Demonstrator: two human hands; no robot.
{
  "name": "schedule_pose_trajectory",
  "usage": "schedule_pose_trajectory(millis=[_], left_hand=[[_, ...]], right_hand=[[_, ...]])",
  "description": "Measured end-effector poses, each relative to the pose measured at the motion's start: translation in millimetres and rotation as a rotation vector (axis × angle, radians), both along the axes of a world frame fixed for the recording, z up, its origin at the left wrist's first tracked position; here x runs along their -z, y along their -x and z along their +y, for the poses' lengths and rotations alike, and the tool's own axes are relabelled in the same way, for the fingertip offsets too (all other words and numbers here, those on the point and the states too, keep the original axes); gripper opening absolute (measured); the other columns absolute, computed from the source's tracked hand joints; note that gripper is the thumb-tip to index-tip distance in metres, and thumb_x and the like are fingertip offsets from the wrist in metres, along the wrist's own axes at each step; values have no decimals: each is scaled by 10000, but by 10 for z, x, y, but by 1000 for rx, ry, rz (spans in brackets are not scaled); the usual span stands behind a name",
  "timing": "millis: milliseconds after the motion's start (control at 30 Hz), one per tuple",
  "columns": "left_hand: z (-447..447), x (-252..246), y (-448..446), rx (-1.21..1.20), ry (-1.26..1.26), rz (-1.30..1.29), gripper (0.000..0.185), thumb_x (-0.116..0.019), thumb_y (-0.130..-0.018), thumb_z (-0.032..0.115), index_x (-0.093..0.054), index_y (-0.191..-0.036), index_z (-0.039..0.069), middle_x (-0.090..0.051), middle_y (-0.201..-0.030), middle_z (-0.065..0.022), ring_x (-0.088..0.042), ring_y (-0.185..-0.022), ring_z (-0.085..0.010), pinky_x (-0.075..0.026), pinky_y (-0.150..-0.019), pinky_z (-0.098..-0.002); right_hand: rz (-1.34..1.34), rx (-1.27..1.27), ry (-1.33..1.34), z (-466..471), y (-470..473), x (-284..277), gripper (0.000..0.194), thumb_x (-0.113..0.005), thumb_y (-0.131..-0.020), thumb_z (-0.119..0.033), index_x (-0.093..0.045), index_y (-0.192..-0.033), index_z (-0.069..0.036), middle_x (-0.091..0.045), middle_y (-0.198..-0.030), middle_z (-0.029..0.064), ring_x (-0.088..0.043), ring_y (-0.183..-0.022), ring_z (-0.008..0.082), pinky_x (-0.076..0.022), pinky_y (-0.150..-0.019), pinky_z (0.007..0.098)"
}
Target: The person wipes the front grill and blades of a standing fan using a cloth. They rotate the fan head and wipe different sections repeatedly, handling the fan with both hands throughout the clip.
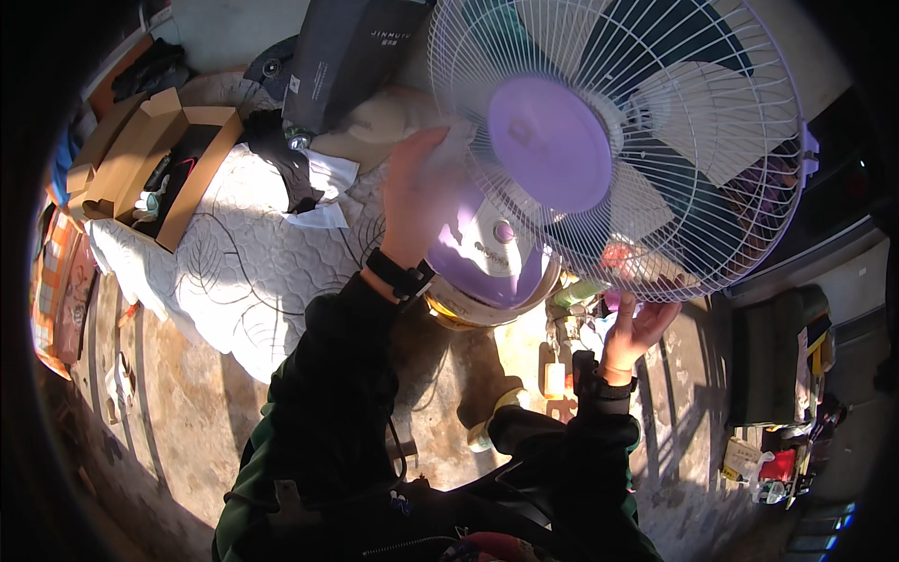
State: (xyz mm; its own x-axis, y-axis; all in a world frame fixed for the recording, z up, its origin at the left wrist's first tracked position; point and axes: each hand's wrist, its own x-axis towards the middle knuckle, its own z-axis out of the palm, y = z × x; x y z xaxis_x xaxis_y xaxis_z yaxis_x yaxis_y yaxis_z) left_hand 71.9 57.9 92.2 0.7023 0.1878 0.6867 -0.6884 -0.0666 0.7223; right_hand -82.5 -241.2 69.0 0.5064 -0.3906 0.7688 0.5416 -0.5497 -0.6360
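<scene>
An electric fan with a white wire guard and a pale purple centre cap fills the upper right, its dark blades behind the wires. My right hand grips the guard's lower rim, thumb on the near side and fingers partly hidden behind the wires. Motion blurs my left hand, raised at the guard's left edge. Something pale shows by its fingertips, too smeared to name, and I cannot tell if it is held. Below the guard, the purple and white fan base with a round knob rests on a round, bucket-like container.
To the left, a quilted white bedspread carries an opened cardboard box and dark clothing. A dark bag stands behind. Small items, including a green bottle, lie beyond my right wrist. A dark seat is at right.
</scene>
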Motion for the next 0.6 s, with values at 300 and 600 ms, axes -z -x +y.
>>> schedule_pose_trajectory(millis=[300, 600], left_hand=[[18, 128, -135, -109, -273, 31, 574, -696, -821, -36, -567, -1378, 19, -571, -1334, -141, -584, -1219, -300, -475, -1035, -359], [47, 73, -63, -138, -200, -114, 473, -613, -861, -65, -613, -1326, 17, -579, -1341, -107, -592, -1204, -233, -490, -1002, -330]], right_hand=[[-5, -4, -22, 42, 4, -27, 744, -682, -960, -42, -249, -1562, 21, -486, -1466, 177, -503, -1287, 251, -368, -1122, 391], [0, -11, -30, 31, 11, -20, 745, -675, -959, -19, -248, -1568, 23, -449, -1513, 198, -476, -1336, 265, -346, -1148, 395]])
